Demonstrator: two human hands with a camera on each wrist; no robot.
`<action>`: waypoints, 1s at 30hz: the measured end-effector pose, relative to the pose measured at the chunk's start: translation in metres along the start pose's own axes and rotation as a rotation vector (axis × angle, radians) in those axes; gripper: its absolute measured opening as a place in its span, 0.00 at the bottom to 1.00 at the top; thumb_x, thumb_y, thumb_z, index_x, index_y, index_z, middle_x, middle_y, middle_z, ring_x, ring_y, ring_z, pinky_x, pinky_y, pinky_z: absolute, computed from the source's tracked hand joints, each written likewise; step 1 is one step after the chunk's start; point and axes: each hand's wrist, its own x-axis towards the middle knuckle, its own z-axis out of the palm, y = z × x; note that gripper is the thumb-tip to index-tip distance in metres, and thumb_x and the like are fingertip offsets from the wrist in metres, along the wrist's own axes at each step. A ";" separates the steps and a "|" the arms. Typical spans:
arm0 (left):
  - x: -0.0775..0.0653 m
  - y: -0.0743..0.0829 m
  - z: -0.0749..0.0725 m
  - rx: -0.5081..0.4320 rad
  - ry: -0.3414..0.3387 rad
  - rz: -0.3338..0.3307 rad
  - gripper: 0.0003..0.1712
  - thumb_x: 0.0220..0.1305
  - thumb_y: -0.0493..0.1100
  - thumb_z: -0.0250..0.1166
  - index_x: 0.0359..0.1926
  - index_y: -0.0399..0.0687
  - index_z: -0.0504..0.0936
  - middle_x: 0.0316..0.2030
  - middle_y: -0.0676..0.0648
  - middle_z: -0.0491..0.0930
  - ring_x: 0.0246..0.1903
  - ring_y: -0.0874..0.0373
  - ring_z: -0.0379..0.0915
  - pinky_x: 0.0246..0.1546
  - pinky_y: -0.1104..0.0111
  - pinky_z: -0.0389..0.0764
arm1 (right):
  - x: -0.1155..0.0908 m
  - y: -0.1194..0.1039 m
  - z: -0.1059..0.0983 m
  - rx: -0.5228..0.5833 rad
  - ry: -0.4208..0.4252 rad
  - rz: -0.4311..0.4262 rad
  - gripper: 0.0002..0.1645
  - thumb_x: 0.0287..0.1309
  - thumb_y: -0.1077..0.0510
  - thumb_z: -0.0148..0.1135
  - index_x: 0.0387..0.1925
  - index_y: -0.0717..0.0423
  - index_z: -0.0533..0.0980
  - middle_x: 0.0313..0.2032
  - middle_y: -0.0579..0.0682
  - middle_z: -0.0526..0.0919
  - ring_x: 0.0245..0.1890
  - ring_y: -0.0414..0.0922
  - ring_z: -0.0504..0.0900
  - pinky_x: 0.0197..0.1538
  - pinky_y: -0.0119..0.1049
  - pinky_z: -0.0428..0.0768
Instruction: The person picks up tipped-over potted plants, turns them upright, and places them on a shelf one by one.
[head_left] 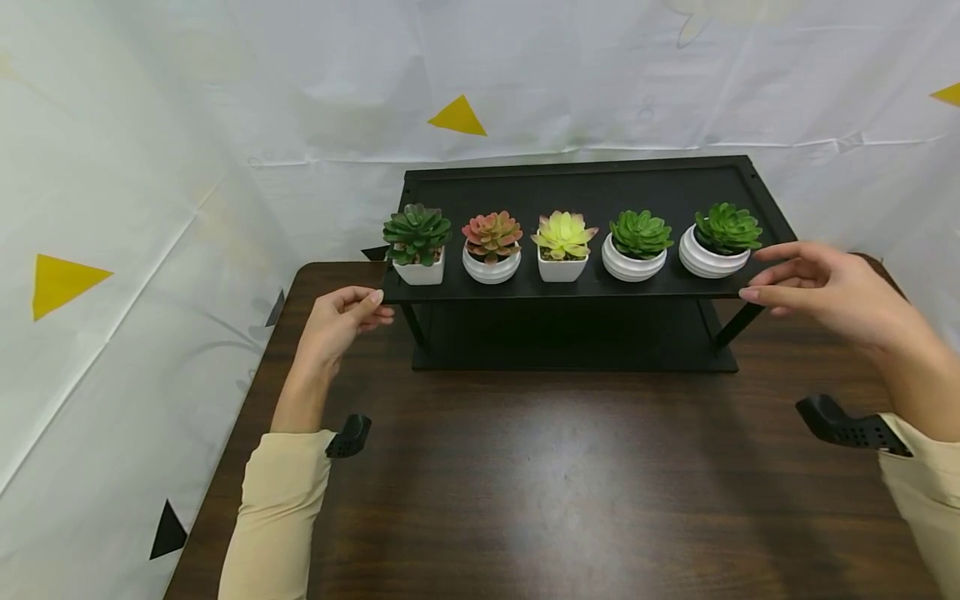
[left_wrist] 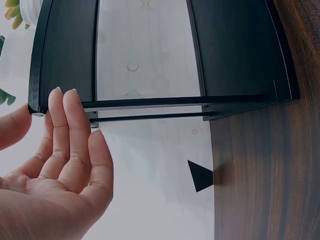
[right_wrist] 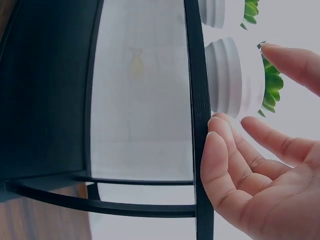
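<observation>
A black two-tier shelf (head_left: pixel 570 185) stands on the table, with several small potted succulents lined up along the front of its top board. My left hand (head_left: pixel 341 321) pinches the board's front left corner, thumb (left_wrist: pixel 12 129) on one side and fingers (left_wrist: pixel 60 130) on the other. Closest to it is the dark green succulent (head_left: pixel 417 237) in a square white pot. At the right end, a green succulent (head_left: pixel 727 229) sits in a round ribbed white pot (right_wrist: pixel 230 77). Beside that pot is my right hand (head_left: pixel 836 292), thumb and index finger spread, lower fingertips (right_wrist: pixel 215 145) right at the board's edge.
Between the end plants stand a reddish succulent (head_left: pixel 491 237), a yellow-green one (head_left: pixel 562 235) and another green one (head_left: pixel 640 235). The shelf's lower board (head_left: pixel 562 333) lies close over the brown table (head_left: pixel 555 483). A white sheet (head_left: pixel 315 92) hangs behind and at the left.
</observation>
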 end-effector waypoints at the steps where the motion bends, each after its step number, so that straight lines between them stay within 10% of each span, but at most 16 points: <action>1: 0.000 -0.001 0.000 -0.002 0.003 0.002 0.17 0.67 0.42 0.55 0.49 0.31 0.72 0.27 0.55 0.79 0.32 0.60 0.79 0.51 0.58 0.72 | -0.002 0.001 0.001 -0.003 0.003 -0.003 0.32 0.59 0.54 0.60 0.59 0.63 0.60 0.31 0.31 0.76 0.30 0.32 0.77 0.31 0.26 0.77; 30: -0.002 -0.005 0.005 0.001 0.054 0.032 0.19 0.67 0.47 0.55 0.48 0.34 0.73 0.25 0.58 0.79 0.30 0.62 0.78 0.51 0.56 0.72 | -0.017 0.010 0.018 0.069 0.061 -0.078 0.23 0.60 0.61 0.57 0.55 0.63 0.64 0.34 0.34 0.76 0.31 0.32 0.78 0.31 0.23 0.76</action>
